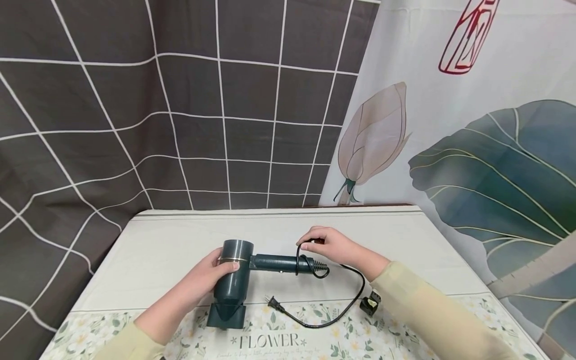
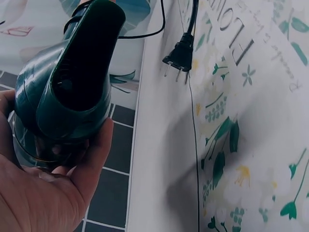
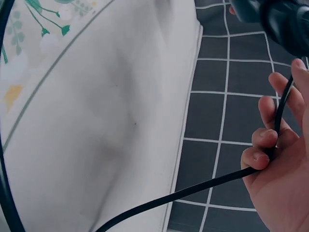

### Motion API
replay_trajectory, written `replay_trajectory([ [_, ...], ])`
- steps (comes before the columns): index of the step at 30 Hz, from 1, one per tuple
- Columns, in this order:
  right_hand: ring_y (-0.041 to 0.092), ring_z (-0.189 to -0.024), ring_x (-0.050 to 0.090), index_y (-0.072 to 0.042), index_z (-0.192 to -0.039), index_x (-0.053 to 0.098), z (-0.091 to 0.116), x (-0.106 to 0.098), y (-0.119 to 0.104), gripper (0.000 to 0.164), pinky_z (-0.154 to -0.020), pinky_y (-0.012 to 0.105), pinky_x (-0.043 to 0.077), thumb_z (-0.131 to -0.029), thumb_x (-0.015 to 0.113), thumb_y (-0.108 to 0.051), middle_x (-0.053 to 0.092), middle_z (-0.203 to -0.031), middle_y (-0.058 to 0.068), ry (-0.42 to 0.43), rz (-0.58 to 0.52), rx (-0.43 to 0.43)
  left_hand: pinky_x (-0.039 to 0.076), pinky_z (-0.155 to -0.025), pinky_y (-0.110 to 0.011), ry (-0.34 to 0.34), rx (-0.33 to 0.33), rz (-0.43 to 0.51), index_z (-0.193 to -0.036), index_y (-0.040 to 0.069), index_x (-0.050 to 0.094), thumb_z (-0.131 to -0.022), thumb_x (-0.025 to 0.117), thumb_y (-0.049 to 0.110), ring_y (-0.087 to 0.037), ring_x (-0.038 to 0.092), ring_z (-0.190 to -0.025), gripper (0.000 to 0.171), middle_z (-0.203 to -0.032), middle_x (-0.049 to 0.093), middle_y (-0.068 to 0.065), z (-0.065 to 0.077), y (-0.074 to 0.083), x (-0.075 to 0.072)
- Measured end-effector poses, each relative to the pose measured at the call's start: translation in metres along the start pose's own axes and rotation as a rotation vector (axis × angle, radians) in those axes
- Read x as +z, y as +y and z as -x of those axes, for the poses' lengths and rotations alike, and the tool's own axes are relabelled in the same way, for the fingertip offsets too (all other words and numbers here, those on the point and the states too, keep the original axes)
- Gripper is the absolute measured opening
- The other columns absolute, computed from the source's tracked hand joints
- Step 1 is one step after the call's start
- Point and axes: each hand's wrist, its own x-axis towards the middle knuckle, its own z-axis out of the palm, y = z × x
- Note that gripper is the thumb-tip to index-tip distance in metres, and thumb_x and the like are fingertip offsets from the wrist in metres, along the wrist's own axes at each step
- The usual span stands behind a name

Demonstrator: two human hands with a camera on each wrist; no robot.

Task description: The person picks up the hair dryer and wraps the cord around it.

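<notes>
A dark teal hair dryer (image 1: 233, 284) is held over the table, its flat nozzle (image 1: 226, 317) pointing toward me and its handle (image 1: 279, 263) to the right. My left hand (image 1: 208, 274) grips the barrel, thumb on top, as the left wrist view also shows from the nozzle end. Black cord (image 1: 325, 326) loops round the handle's end, near the coiled strain relief (image 1: 320, 266). Just above that end, my right hand (image 1: 332, 245) holds the cord; in the right wrist view its fingers (image 3: 264, 138) curl round it. The two-pin plug (image 1: 274, 303) is left of the cord's bend.
A small black piece with a yellow label (image 1: 370, 304) sits by the right sleeve. The table has a white cloth (image 1: 180, 235) with a floral, lettered front band (image 1: 270, 342). Behind hang a dark grid-patterned curtain (image 1: 252, 140) and a lotus-print curtain (image 1: 373, 135).
</notes>
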Motion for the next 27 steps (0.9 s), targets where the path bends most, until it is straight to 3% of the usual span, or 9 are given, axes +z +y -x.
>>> replay_trajectory([
  [6, 0.013, -0.094, 0.059, -0.012, -0.122, 0.071, -0.001, 0.006, 0.000, 0.029, -0.083, 0.032, 0.048, -0.103, 0.054, -0.026, 0.067, -0.105, -0.005, -0.003, -0.068, -0.021, 0.048, -0.095, -0.058, -0.014, -0.018, 0.106, -0.152, 0.009, 0.030, -0.094, 0.063, 0.042, -0.030, 0.062, -0.110, 0.075, -0.128, 0.059, -0.019, 0.001, 0.000, 0.001],
  [13, 0.014, -0.089, 0.058, -0.002, -0.122, 0.069, -0.001, 0.020, 0.003, 0.028, -0.080, 0.030, 0.049, -0.104, 0.051, -0.013, 0.069, -0.101, 0.003, -0.024, -0.136, -0.215, 0.042, -0.099, -0.062, -0.024, -0.027, 0.142, -0.153, 0.008, 0.029, -0.094, 0.063, 0.042, -0.038, 0.057, -0.119, 0.076, -0.132, 0.056, -0.021, 0.000, 0.001, 0.007],
  [16, 0.015, -0.089, 0.060, -0.002, -0.117, 0.069, 0.000, 0.024, 0.004, 0.024, -0.083, 0.033, 0.050, -0.102, 0.053, -0.009, 0.069, -0.100, 0.005, 0.007, -0.089, -0.267, 0.043, -0.100, -0.060, -0.016, -0.035, 0.169, -0.153, 0.008, 0.028, -0.094, 0.063, 0.042, -0.038, 0.056, -0.120, 0.077, -0.133, 0.056, -0.021, 0.000, 0.003, 0.010],
  [18, 0.014, -0.091, 0.059, -0.003, -0.109, 0.069, 0.002, 0.027, 0.003, 0.018, -0.085, 0.035, 0.049, -0.101, 0.054, -0.009, 0.068, -0.100, 0.006, 0.021, -0.078, -0.214, 0.043, -0.100, -0.059, -0.006, -0.035, 0.188, -0.154, 0.007, 0.027, -0.094, 0.063, 0.042, -0.037, 0.056, -0.120, 0.078, -0.133, 0.055, -0.022, 0.000, 0.003, 0.013],
  [23, 0.015, -0.095, 0.059, -0.004, -0.104, 0.065, 0.007, 0.036, 0.000, 0.017, -0.086, 0.036, 0.048, -0.103, 0.054, -0.016, 0.070, -0.095, 0.003, 0.036, -0.071, 0.019, 0.046, -0.097, -0.053, 0.012, -0.027, 0.230, -0.154, 0.006, 0.024, -0.093, 0.064, 0.044, -0.034, 0.057, -0.118, 0.083, -0.133, 0.055, -0.022, -0.001, 0.006, 0.018],
  [27, 0.014, -0.089, 0.061, -0.006, -0.100, 0.068, 0.007, 0.043, -0.001, 0.021, -0.082, 0.035, 0.050, -0.104, 0.051, -0.018, 0.069, -0.089, -0.004, 0.060, 0.057, 0.055, 0.046, -0.095, -0.049, 0.034, -0.035, 0.255, -0.156, 0.006, 0.020, -0.092, 0.065, 0.046, -0.036, 0.054, -0.120, 0.088, -0.135, 0.053, -0.023, -0.002, 0.007, 0.021],
])
